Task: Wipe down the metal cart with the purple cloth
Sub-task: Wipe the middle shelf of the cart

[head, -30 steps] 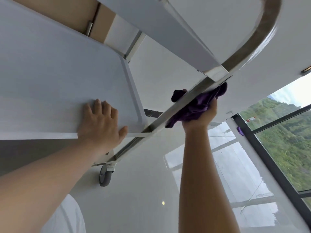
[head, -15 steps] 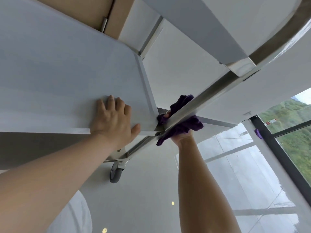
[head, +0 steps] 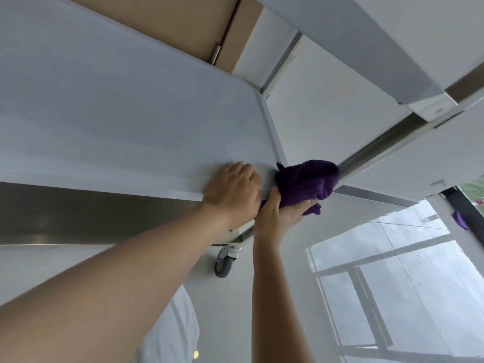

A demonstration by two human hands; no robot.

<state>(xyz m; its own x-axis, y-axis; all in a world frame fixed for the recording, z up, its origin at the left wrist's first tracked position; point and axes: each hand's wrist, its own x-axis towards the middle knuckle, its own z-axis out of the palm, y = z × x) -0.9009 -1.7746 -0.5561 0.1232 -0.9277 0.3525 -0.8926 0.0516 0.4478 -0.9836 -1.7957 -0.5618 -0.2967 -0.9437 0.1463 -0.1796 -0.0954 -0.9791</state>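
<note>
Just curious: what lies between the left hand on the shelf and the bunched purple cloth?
In the head view, only a narrow strip of the grey metal shelf's corner separates the left hand from the purple cloth.

There is one view only, worn on the person's head, sitting close to the metal cart [head: 117, 121] and tilted so its shelf fills ten o'clock, both forearms rising from six, a caster [head: 224, 263] near centre, windows at four.

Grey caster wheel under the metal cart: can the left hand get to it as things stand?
Probably yes. The grey caster wheel sits on open floor below the cart's corner with nothing around it. The left hand rests on the metal cart shelf holding nothing; it would just drop down.
</note>
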